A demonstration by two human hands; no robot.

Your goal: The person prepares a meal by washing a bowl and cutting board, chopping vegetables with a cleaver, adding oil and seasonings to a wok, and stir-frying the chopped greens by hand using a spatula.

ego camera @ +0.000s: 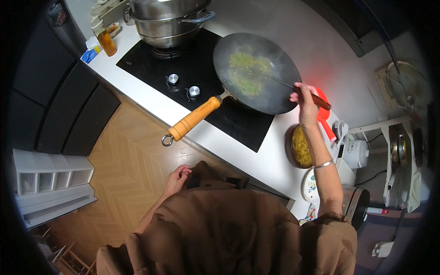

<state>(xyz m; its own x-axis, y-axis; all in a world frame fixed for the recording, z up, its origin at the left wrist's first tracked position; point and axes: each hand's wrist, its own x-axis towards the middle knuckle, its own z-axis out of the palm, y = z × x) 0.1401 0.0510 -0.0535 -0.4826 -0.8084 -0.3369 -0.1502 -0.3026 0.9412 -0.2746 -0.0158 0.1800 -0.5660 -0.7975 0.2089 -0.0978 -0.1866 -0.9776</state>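
My right hand (307,99) grips the dark wooden handle of a cooking utensil (319,101), whose metal shaft reaches into a wok (275,65). The utensil's far end is hidden among chopped green and yellow food (249,72), and haze hangs over it. The wok sits on a black glass cooktop (237,127), its thick wooden handle (194,118) pointing towards my side. Near my waist, away from the counter, my left hand (179,177) hangs with loosely curled fingers and touches no utensil. Under my right forearm stands a dish of yellow food (301,147), partly covered by the arm.
A stacked metal steamer pot (168,25) occupies the other burner. A bottle of amber liquid (106,41) stands at the counter's far left. Right of the wok lie a red plastic ladle or scoop (326,120), a patterned plate (310,185) and a white appliance (356,153).
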